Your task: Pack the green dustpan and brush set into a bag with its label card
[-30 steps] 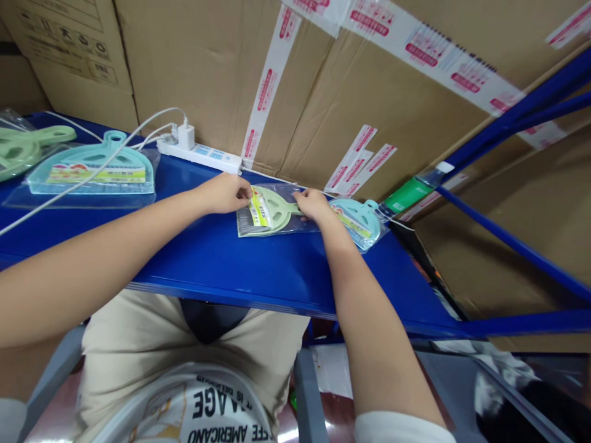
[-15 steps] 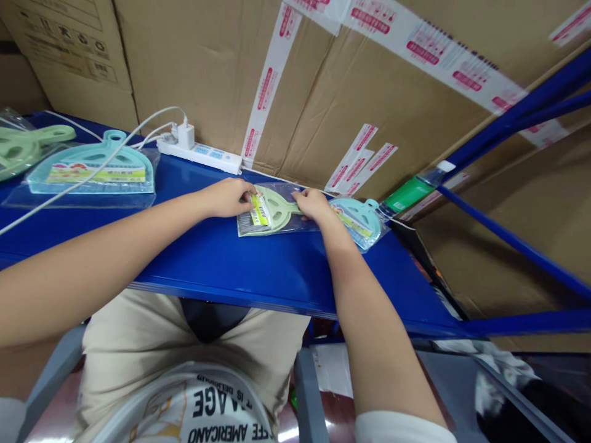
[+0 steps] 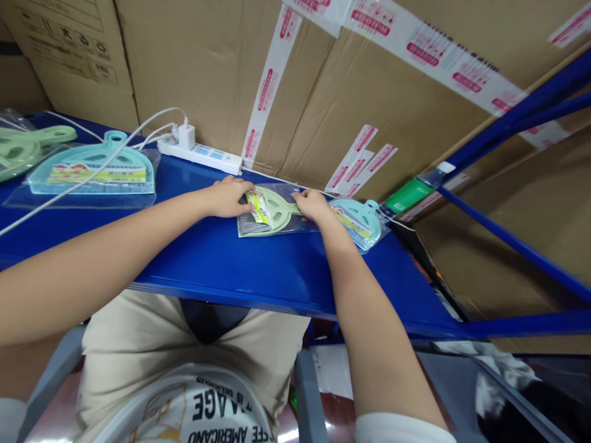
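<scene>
From the left, I see a green pan (image 3: 18,154), a blue pan (image 3: 117,176) and a power strip (image 3: 203,156). The left hand (image 3: 231,197) touches the label (image 3: 261,210) of the bagged green brush (image 3: 279,212) lying mid-table; whether it pinches, I can't tell. The right hand (image 3: 314,203) grips the handle (image 3: 294,208), beside another blue pan (image 3: 357,215) and a bottle (image 3: 410,194).

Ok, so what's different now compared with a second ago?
The left hand has shifted slightly toward the person, its thumb and fingers now spread wider at the edge of the label. The right hand stays by the handle of the green dustpan. The power strip hasn't visibly moved.
</scene>
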A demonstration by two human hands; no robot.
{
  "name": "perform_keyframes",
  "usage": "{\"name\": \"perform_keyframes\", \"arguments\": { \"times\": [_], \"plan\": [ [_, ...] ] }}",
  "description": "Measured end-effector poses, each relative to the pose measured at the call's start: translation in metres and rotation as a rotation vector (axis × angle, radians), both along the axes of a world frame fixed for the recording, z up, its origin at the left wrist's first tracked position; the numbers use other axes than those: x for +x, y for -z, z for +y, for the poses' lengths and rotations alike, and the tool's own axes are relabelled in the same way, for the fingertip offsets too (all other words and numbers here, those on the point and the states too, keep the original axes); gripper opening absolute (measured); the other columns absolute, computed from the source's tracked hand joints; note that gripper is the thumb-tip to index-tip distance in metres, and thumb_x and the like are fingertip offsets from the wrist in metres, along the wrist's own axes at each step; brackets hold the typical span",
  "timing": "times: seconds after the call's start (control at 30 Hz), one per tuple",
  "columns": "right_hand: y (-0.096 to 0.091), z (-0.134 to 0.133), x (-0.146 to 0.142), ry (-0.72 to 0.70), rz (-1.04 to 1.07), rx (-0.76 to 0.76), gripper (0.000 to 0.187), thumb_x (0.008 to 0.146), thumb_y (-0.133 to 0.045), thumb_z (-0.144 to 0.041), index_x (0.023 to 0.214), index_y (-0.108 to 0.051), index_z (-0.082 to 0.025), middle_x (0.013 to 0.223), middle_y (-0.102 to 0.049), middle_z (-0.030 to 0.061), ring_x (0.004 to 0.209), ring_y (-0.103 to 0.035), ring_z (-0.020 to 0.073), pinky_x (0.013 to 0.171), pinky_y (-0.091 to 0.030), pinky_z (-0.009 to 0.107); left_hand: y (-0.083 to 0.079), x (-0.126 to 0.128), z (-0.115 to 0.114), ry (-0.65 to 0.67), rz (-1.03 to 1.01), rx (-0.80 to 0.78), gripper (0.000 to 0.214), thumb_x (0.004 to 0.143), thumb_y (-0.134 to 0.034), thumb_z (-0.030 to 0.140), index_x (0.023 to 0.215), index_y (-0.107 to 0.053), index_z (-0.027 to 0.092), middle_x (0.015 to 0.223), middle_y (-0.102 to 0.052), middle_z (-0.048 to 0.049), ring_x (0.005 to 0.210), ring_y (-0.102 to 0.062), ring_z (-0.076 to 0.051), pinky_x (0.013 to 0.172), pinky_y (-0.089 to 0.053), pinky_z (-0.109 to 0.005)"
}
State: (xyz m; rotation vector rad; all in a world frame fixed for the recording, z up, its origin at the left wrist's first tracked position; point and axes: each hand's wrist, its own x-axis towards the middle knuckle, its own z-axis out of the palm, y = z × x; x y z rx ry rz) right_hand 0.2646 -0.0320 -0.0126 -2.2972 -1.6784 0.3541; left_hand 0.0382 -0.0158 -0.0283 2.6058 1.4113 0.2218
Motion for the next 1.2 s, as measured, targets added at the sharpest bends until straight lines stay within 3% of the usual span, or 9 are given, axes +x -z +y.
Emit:
{"name": "perform_keyframes", "arguments": {
  "times": [0.23,0.47,0.67,1.2],
  "plan": [
    [0.001,0.000,0.001,-0.010,-0.014,0.004,0.031,0.109,-0.052,-0.035,0.096,-0.072,-0.016,0.072,-0.073,0.0041,0.052,-0.066,0.0168,0.065,-0.049,0.024,-0.003,0.000,0.004,0.010,0.003,-0.017,0.072,0.092,-0.057,0.052,0.156,-0.049,0.022,0.151,-0.063,-0.0156,0.142,-0.052,-0.037,0.114,-0.045,-0.053],
    [0.001,0.000,0.000,-0.015,-0.003,0.011,0.032,0.108,-0.052,-0.034,0.092,-0.073,-0.017,0.068,-0.071,0.0034,0.054,-0.067,0.0178,0.067,-0.050,0.024,0.004,-0.004,0.015,0.102,-0.111,0.002,0.061,0.087,-0.064,0.048,0.142,-0.062,0.021,0.138,-0.072,-0.0128,0.126,-0.064,-0.031,0.106,-0.049,-0.042],
    [0.000,-0.001,0.000,-0.004,0.006,0.012,0.032,0.109,-0.053,-0.035,0.096,-0.075,-0.016,0.068,-0.071,0.0024,0.052,-0.064,0.0164,0.065,-0.049,0.023,0.005,-0.002,0.014,0.119,-0.185,-0.030,0.059,0.086,-0.066,0.039,0.140,-0.061,0.016,0.134,-0.073,-0.0149,0.116,-0.070,-0.028,0.099,-0.052,-0.037],
    [0.002,0.001,0.002,-0.023,0.010,0.015,0.033,0.109,-0.052,-0.035,0.089,-0.072,-0.018,0.060,-0.065,0.0011,0.054,-0.065,0.0181,0.064,-0.048,0.023,0.010,-0.006,0.017,0.151,-0.317,-0.024,0.055,0.085,-0.062,0.036,0.136,-0.063,0.017,0.134,-0.073,-0.0135,0.117,-0.070,-0.025,0.099,-0.053,-0.035]
  ]
}}
